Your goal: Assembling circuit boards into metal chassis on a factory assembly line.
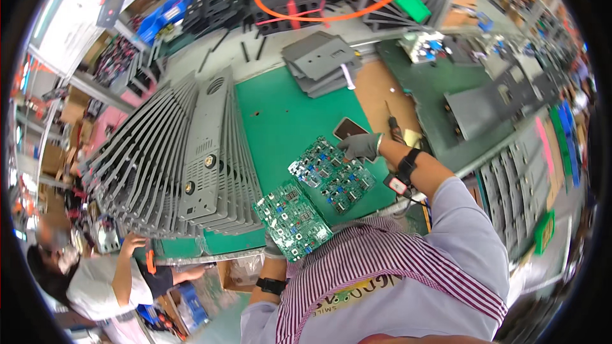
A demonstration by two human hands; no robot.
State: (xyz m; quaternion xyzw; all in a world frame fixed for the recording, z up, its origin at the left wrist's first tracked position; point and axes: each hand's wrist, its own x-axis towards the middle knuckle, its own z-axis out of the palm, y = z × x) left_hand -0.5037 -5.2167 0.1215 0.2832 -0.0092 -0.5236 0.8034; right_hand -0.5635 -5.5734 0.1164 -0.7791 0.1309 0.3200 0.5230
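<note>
My left hand (274, 247), in a grey glove, holds a green circuit board (292, 219) by its near edge, just above the table's front edge. My right hand (361, 146), also gloved, rests on the far edge of a stack of green circuit boards (331, 174) lying on the green mat (280, 114). A black wrist strap with a cord sits on my right forearm. A dark phone (349, 128) lies just beyond my right hand.
A fanned stack of long grey metal panels (185, 159) fills the left of the mat. Smaller grey plates (322, 60) lie at the back. A screwdriver (393, 122) lies to the right. Another person (95, 274) stands at lower left.
</note>
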